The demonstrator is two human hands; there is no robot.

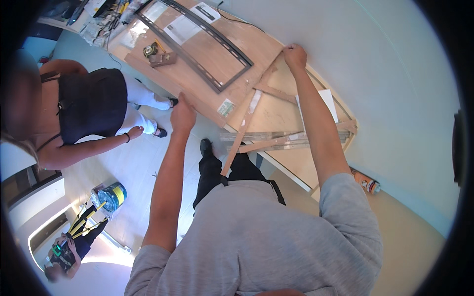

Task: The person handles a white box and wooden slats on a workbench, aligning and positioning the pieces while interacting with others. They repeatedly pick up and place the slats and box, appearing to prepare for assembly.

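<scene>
The board (237, 93) is lying over the far left part of the table (301, 172). The left hand (182, 117) is grasping its left edge; the right hand (295, 56) is closing round its far right corner. On the board, a dark frame (229, 48) is taking up much of the top, with 2 papers (182, 29) lying inside and beside it, and a tape measure (150, 50) and a block (163, 59) sitting to its left. Between the arms, wood strips (244, 118) are crossing metal rails (269, 136) on the table, beside a white sheet (328, 104). 1 person (94, 101) is standing at left, another (64, 256) near left by a bucket (114, 196). An orange tube (365, 181) is lying at right. A green-and-white label (226, 107) is showing on the board, its print too small to read.
</scene>
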